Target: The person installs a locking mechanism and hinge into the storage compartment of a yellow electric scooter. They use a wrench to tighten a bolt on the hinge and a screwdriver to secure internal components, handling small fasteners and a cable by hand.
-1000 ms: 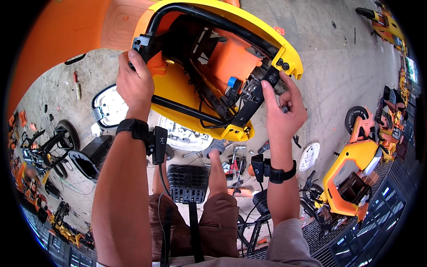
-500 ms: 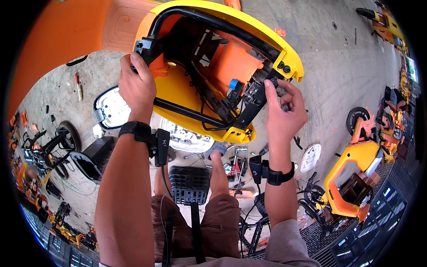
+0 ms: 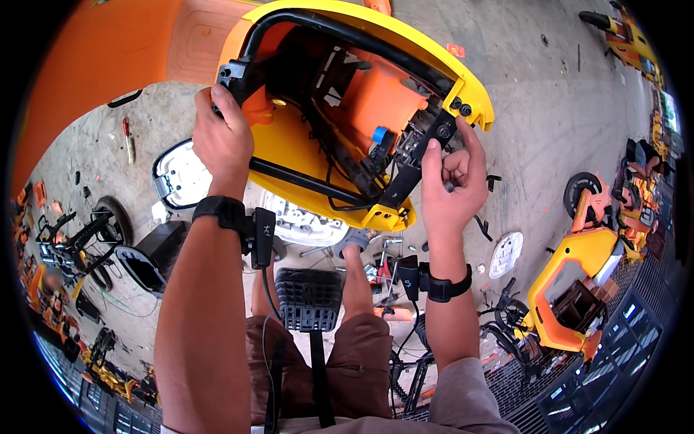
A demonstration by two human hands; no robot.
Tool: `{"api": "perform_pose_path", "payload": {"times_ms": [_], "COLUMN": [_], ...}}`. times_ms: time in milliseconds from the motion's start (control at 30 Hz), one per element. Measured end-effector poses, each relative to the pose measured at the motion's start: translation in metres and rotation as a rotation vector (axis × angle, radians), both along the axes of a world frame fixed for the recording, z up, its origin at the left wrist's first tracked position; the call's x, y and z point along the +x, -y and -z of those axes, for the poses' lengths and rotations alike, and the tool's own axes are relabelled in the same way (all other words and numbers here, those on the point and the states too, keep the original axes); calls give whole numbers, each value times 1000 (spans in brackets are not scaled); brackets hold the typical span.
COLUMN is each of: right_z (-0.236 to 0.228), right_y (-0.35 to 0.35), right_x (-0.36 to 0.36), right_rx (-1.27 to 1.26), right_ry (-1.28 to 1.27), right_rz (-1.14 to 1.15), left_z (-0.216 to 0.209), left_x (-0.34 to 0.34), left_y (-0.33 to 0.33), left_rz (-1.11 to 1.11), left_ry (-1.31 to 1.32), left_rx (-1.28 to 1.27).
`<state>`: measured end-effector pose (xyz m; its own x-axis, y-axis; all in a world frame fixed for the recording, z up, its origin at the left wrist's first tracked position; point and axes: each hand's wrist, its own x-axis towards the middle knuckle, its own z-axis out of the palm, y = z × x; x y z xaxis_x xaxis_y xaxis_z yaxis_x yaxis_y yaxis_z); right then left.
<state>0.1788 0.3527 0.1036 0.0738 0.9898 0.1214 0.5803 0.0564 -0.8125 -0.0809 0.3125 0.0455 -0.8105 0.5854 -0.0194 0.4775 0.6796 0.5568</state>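
Observation:
The yellow scooter body shell (image 3: 390, 30) stands in front of me with its top open and a black tubular frame (image 3: 311, 181) around the opening. My left hand (image 3: 223, 141) is closed on the black bracket (image 3: 233, 72) at the frame's left end. At the right end, my right hand (image 3: 457, 173) is beside the black crossbar (image 3: 405, 184). Its thumb and index finger reach up near a round fitting (image 3: 443, 132) on that bar. The other fingers curl around a small dark round part (image 3: 449, 186). Inside the shell are an orange panel (image 3: 379, 94), cables and a blue-capped connector (image 3: 380, 134).
White seat-shaped panels (image 3: 189, 173) and scattered tools (image 3: 387, 271) lie on the concrete floor. A black ribbed pad (image 3: 309, 298) is between my legs. A large orange panel (image 3: 123, 50) fills the upper left. Another yellow scooter body (image 3: 560, 282) stands at the right.
My right hand has shifted slightly left and down, its index finger lifting off the crossbar. The round fitting there now shows. My left hand stays in place.

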Motion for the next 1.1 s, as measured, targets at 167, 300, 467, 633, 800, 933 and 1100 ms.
{"api": "perform_pose_path", "payload": {"times_ms": [167, 300, 467, 633, 800, 933, 1100], "right_z": [8, 6, 10, 12, 16, 9, 7], "right_y": [-2, 1, -5, -2, -5, -3, -6], "right_x": [6, 4, 6, 3, 11, 7, 8], "right_rx": [25, 17, 76, 70, 57, 67, 65], "right_ry": [80, -76, 29, -85, -21, -63, -12], "right_rz": [31, 18, 28, 19, -7, -63, -75], "left_z": [-1, 2, -1, -1, -2, -1, -3], "left_x": [0, 1, 0, 1, 1, 3, 2], "left_y": [-1, -2, -2, -3, -3, -4, -4], "left_rz": [8, 1, -7, -14, -5, -8, -5], "left_ry": [-40, -44, -64, -51, -52, -43, -52], "left_rx": [2, -5, -21, -27, -15, 12, 1]}}
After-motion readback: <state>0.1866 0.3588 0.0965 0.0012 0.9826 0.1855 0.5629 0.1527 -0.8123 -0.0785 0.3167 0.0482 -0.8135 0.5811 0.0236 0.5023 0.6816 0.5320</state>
